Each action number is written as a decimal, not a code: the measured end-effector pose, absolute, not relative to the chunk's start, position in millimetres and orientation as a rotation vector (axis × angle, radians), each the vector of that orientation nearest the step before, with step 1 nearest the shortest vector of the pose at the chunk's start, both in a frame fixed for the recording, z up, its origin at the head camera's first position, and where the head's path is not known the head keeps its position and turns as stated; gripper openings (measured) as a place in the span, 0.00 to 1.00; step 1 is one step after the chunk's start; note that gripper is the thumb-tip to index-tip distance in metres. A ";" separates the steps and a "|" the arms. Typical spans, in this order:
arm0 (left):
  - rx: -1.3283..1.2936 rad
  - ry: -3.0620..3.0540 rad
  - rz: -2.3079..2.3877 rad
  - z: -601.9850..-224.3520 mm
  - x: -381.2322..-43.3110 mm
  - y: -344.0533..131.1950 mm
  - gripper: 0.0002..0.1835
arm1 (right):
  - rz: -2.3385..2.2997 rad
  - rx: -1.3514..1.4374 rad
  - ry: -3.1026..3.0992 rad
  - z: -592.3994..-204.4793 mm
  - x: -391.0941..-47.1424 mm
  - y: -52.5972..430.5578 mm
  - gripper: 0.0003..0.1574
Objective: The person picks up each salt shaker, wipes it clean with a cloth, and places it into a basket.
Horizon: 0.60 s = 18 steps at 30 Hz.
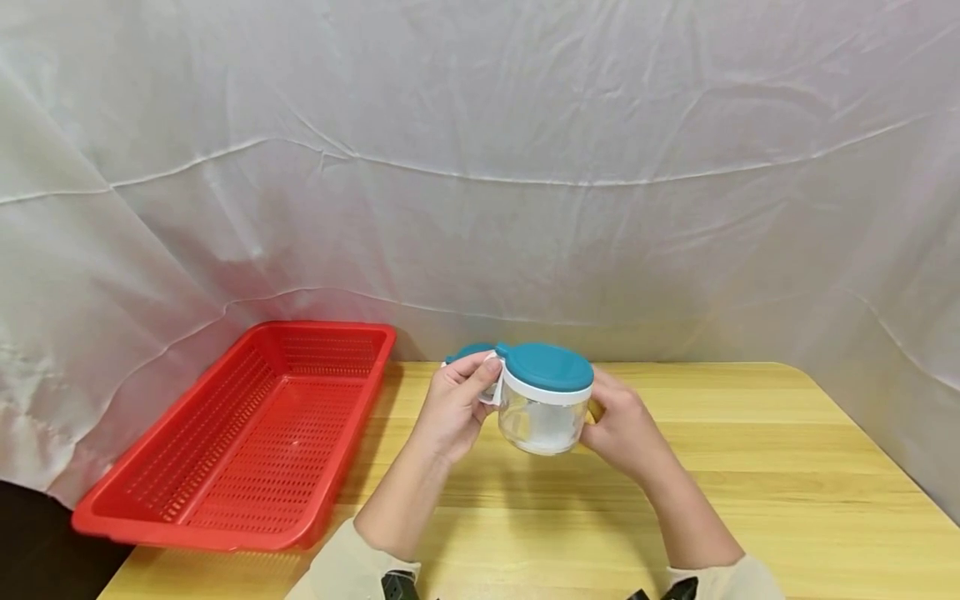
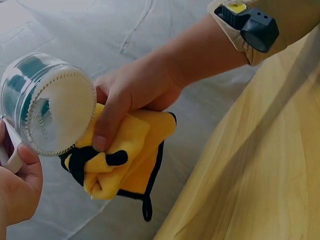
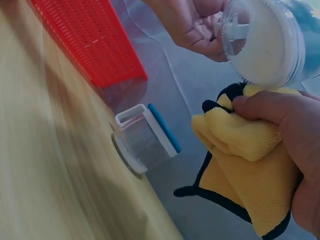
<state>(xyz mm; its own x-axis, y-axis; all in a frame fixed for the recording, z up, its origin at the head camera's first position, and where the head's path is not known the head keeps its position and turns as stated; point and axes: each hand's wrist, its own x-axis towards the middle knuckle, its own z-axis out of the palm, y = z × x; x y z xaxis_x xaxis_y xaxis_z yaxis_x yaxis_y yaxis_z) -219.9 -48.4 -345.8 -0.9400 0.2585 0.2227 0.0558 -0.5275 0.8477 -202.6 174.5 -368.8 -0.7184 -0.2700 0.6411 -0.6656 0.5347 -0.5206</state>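
A clear glass jar [image 1: 543,425] with a white collar and a teal lid [image 1: 551,367] is held above the table. My left hand [image 1: 452,410] grips its white handle. In my right hand [image 1: 628,423], a yellow cloth [image 2: 132,145] with black edging is bunched up; the thumb presses on its folds. The cloth touches the jar near its base in the left wrist view and is mostly hidden in the head view. A whitish area shows at the jar's bottom; I cannot tell what it is. A second lidded jar [image 3: 147,140] with a white handle stands on the table behind.
A red perforated plastic basket [image 1: 330,467] sits on the left of the wooden table [image 1: 750,483]. Pale cloth sheeting [image 1: 525,167] hangs behind the table and along its sides.
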 end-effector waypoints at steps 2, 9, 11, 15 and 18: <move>0.503 1.445 2.587 -346.1 -219.5 -48.1 0.18 | 1.133 0.768 -2.293 -371.2 -203.1 174.4 0.30; 0.576 1.406 2.508 -347.8 -217.5 -43.9 0.16 | 1.125 0.700 -2.290 -371.8 -202.1 178.9 0.27; 0.594 1.401 2.484 -348.9 -217.2 -42.5 0.15 | 1.144 0.684 -2.281 -369.9 -201.5 180.8 0.26; 0.624 1.391 2.449 -351.7 -217.3 -40.6 0.10 | 1.223 0.673 -2.265 -363.9 -200.0 185.0 0.25; 0.643 1.393 2.434 -352.7 -217.6 -39.9 0.06 | 1.297 0.652 -2.248 -359.5 -198.9 188.1 0.26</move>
